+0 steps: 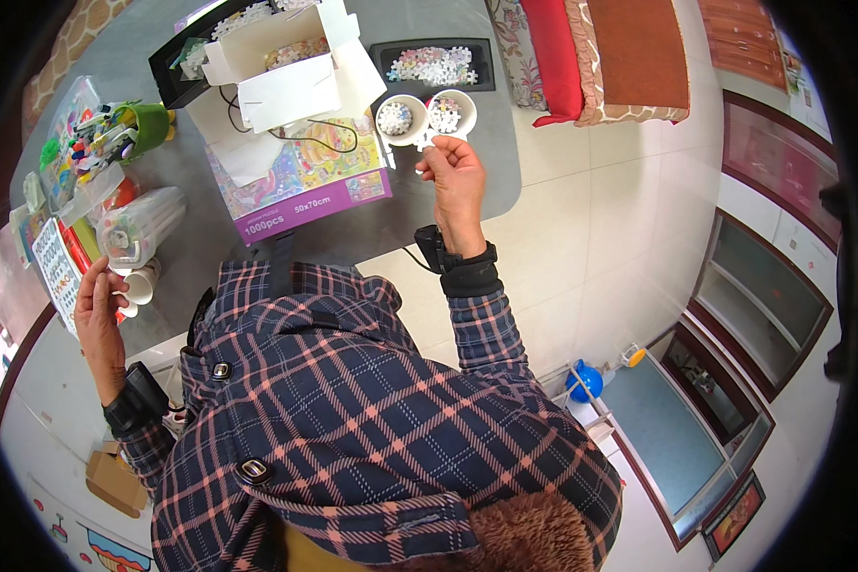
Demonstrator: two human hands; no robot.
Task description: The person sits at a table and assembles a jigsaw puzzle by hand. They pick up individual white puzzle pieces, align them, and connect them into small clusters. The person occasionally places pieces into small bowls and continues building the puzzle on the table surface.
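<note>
Right hand point(456, 181): fingers pinched on a small puzzle piece point(423, 143), just near the two white cups point(395, 119) of pieces.
Left hand point(97, 305): fingers loosely apart, touching a clear plastic container point(139, 229) at left.
Care: keep a light pinch and set the piece squarely over a cup.

Hands at the puzzle table

Right hand point(458, 181) pinches a puzzle piece point(425, 143) beside two white cups point(427, 116); left hand point(100, 303) touches paper cups point(141, 284) at the grey table point(353, 229) edge.
</note>
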